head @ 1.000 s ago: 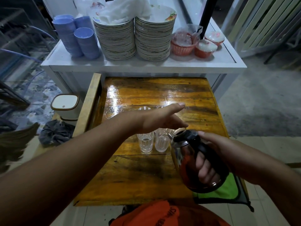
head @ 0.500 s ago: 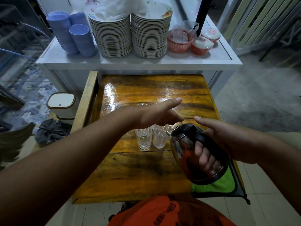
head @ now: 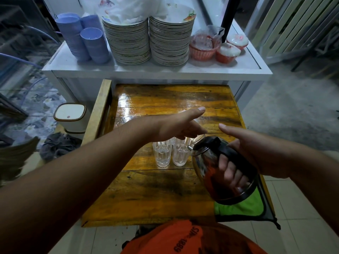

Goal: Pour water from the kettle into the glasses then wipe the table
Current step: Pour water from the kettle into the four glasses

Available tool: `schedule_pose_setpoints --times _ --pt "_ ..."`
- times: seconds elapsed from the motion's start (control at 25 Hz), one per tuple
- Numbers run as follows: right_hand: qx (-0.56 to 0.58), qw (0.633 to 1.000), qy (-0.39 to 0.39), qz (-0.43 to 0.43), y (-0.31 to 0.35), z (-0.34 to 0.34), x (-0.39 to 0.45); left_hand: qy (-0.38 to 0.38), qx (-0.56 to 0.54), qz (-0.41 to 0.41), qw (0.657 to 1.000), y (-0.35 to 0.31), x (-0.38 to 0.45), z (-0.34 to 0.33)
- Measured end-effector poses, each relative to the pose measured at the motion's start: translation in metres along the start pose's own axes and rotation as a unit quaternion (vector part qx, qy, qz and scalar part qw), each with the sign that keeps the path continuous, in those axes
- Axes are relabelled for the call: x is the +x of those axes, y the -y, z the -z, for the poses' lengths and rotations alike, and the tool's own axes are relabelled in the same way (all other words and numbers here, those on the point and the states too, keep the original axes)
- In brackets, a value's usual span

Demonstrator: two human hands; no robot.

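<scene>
Pouring stage. The right hand (head: 244, 154) is closed round the black handle of the kettle (head: 220, 169), fingers curled through the loop and thumb stretched forward over the lid. The kettle is tipped with its spout toward the glasses (head: 170, 153), held just beside the right-hand one and clear of the table (head: 156, 195); no stream can be made out. The tilt is evidently meant to bring the spout over a rim. The left hand (head: 176, 125) reaches across above the glasses, thumb extended; its fingers curl down behind the glasses, and whether they grip one cannot be told. It probably steadies or guards the cluster while the kettle leans in.

The glasses stand close together near the middle of the table; the front left one holds a little water, the front right one looks nearly empty, and those behind are hidden by the hand. A green cloth (head: 242, 208) lies under the kettle at the table's near right corner, overhanging the edge, presumably ready for wiping.

Beyond the glasses the tabletop is bare and glossy up to the white shelf (head: 156, 72), giving room to shift them away. A raised wooden rail (head: 99, 107) closes the table's left side; its right and near edges are open.
</scene>
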State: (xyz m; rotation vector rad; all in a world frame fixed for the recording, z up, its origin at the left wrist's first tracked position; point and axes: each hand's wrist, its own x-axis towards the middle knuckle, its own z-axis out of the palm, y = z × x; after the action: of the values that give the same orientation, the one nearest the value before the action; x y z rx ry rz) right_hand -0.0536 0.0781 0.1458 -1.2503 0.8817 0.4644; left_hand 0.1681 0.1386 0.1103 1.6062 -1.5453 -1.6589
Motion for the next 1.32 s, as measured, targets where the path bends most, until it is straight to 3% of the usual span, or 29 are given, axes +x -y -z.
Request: schedule_pose_setpoints --times 0.84,1.32 --pt "-0.029 0.999 0.032 0.000 0.010 0.013 -0.007 -0.006 -0.024 -0.017 1.000 0.004 0.000 0.001" --pt "-0.046 0.999 -0.014 -0.007 0.006 0.008 -0.009 -0.004 -0.021 -0.010 1.000 0.004 0.003 -0.002"
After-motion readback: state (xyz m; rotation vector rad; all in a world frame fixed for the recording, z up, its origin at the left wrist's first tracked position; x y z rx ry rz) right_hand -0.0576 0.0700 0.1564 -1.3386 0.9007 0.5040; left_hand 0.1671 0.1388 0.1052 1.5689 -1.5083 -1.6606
